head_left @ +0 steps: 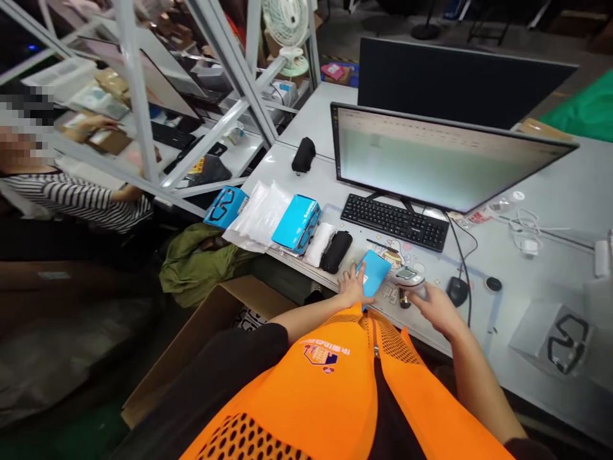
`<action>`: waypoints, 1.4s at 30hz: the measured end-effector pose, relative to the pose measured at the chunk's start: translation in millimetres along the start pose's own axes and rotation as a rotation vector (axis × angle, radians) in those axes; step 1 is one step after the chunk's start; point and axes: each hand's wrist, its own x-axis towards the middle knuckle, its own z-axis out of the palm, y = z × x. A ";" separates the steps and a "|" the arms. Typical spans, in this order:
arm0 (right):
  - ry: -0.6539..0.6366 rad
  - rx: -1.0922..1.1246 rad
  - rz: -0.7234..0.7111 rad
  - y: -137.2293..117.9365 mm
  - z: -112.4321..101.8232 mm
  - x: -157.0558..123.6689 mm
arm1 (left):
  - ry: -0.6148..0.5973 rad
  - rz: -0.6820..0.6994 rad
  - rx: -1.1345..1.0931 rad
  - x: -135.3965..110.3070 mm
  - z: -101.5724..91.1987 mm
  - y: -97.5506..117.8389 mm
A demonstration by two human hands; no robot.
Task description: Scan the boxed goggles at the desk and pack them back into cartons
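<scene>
A small blue box (pixel 377 272) lies at the table's front edge, close to my body. My left hand (pixel 353 286) grips its left side, thumb at the near edge and fingers on the far side. My right hand (pixel 437 309) is closed around the handle of a white barcode scanner (pixel 408 277), just right of the box. The scanner's head points toward the box. Left of my left hand lie a black pouch (pixel 336 252) and a white wrapped roll (pixel 320 244). Beside them is a larger blue box (pixel 295 222) on clear plastic bags (pixel 258 214).
Behind my hands stand a keyboard (pixel 395 220) and a lit monitor (pixel 445 160). A mouse (pixel 458 291) and a bagged black frame-shaped item (pixel 567 343) lie to the right. An open carton (pixel 191 342) sits below left. Across metal posts, a person in a striped shirt (pixel 86 198) works.
</scene>
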 end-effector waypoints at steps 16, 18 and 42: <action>0.224 0.177 0.407 52.2 1.0 15.2 | 0.586 0.137 0.018 -139.1 -328.6 -167.6; 0.237 0.195 0.423 52.4 9.1 19.6 | 0.641 -0.058 0.136 -126.1 -382.4 -218.7; 0.392 0.321 0.540 -0.2 59.8 6.3 | 0.750 -0.255 0.225 19.9 -435.4 -319.7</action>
